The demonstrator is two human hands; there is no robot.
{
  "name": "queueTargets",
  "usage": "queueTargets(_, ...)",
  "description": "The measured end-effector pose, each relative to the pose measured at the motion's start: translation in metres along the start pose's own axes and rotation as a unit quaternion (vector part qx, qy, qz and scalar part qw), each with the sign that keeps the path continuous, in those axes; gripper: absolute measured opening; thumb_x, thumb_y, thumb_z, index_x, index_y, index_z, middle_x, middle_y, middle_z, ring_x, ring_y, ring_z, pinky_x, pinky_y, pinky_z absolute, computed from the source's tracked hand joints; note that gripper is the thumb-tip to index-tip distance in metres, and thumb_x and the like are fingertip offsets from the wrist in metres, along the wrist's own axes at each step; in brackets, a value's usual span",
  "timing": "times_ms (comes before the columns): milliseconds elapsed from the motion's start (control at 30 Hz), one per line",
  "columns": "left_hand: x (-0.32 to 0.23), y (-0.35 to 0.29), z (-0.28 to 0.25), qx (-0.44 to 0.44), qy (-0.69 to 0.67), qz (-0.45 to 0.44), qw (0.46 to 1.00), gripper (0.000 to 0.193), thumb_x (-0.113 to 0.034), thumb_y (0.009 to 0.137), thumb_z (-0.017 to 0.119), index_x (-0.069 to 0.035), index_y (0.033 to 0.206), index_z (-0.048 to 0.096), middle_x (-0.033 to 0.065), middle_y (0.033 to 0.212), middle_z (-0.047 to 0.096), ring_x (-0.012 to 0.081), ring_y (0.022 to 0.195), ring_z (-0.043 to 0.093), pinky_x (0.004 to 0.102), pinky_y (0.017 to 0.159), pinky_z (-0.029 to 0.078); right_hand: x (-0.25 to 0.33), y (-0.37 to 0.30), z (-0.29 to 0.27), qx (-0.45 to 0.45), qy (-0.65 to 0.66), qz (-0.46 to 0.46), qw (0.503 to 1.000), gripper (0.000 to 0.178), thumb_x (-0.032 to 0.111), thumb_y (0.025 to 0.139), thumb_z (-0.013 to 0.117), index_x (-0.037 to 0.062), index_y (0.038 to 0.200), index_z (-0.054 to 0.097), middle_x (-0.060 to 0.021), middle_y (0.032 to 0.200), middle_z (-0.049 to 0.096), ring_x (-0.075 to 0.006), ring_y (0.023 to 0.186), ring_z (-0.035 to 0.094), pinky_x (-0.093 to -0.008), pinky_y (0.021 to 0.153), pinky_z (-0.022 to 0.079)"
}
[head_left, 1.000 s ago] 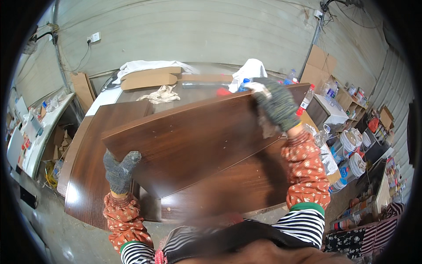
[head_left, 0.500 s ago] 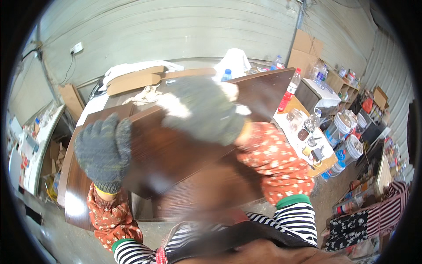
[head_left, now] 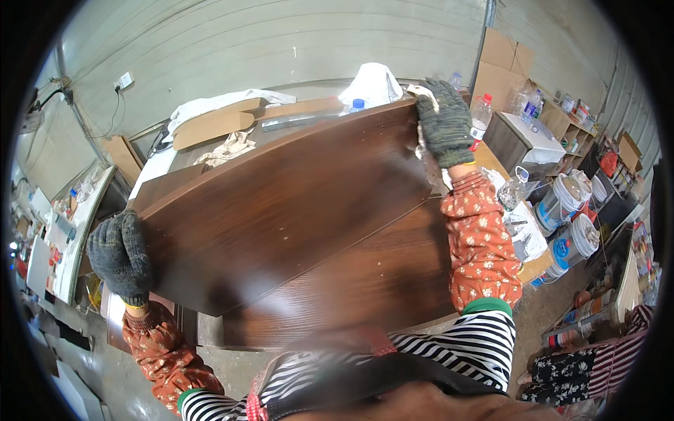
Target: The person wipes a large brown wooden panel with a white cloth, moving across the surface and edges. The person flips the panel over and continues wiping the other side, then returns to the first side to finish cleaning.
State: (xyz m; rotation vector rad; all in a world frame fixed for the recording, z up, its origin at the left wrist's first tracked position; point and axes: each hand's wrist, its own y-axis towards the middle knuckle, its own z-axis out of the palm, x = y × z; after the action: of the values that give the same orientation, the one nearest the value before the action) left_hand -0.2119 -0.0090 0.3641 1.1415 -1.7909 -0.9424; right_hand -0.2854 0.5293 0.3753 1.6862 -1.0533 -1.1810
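Observation:
A long dark brown wooden board [head_left: 288,203] with a glossy face stands tilted between my gloved hands. My left hand [head_left: 121,254], in a dark grey knit glove, is closed round its left end; the fingertips are partly hidden. At the upper right corner my right hand [head_left: 447,123], gloved alike, is closed on a whitish cloth [head_left: 425,97] pressed to the board's end. Part of the cloth hangs below the palm. Another brown board [head_left: 351,277] lies flat under the tilted one, nearer to me.
Behind the board lie cardboard pieces [head_left: 214,131], a crumpled rag [head_left: 230,149] and a blue-capped bottle [head_left: 357,106]. A red-capped bottle [head_left: 480,116] stands beyond my right hand. Buckets [head_left: 562,193] crowd the floor at right. At left is a cluttered white bench [head_left: 81,231].
My right hand has swept from the board's middle to its upper right corner with the cloth. My left hand has shifted left and down at the left end.

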Motion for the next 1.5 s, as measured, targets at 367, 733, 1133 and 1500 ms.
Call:
queueTargets(367, 0.016, -0.01, -0.001, -0.007, 0.035, 0.019, 0.999, 0.022, -0.013, 0.099, 0.051, -0.004, 0.105, 0.071, 0.0113, 0.102, 0.072, 0.0307, 0.092, 0.065, 0.0415, 0.086, 0.047, 0.078, 0.009, 0.028, -0.025, 0.254, -0.031, 0.966, 0.026, 0.027, 0.086, 0.06, 0.0086, 0.103, 0.069, -0.0138, 0.106, 0.066, -0.0332, 0.104, 0.061, -0.047, 0.095, 0.046)
queueTargets(733, 0.025, -0.011, -0.002, -0.001, 0.024, -0.05, 0.998, 0.025, -0.014, 0.099, 0.052, -0.003, 0.102, 0.075, 0.0156, 0.093, 0.073, 0.0309, 0.084, 0.069, 0.0397, 0.079, 0.052, -0.191, -0.136, 0.018, 0.35, 0.0, 0.532, 0.771, 0.079, 0.064, 0.09, 0.051, 0.005, 0.142, 0.049, -0.0307, 0.134, 0.055, -0.0429, 0.123, 0.055, -0.046, 0.102, 0.043)
queueTargets(1133, -0.022, -0.133, 0.041, -0.005, -0.101, -0.509, 0.855, 0.081, -0.041, 0.089, 0.073, 0.003, 0.146, 0.035, 0.022, 0.143, 0.047, 0.0322, 0.131, 0.047, 0.0412, 0.111, 0.037, -0.151, -0.277, 0.111, 0.246, 0.465, 0.485, 0.698, 0.041, 0.023, 0.097, 0.057, 0.0019, 0.132, 0.054, -0.0118, 0.133, 0.054, -0.0272, 0.121, 0.051, -0.0393, 0.106, 0.041)
queueTargets(1500, 0.067, -0.094, 0.016, 0.401, 0.123, -0.239, 0.876, 0.034, -0.025, 0.1, 0.047, -0.028, 0.132, 0.058, 0.0242, 0.111, 0.064, 0.0409, 0.097, 0.065, 0.0464, 0.086, 0.052, -0.04, -0.171, 0.089, 0.351, 0.562, 0.604, 0.442, 0.053, 0.04, 0.093, 0.068, -0.0015, 0.126, 0.061, -0.0085, 0.117, 0.065, -0.018, 0.106, 0.06, -0.035, 0.092, 0.049)
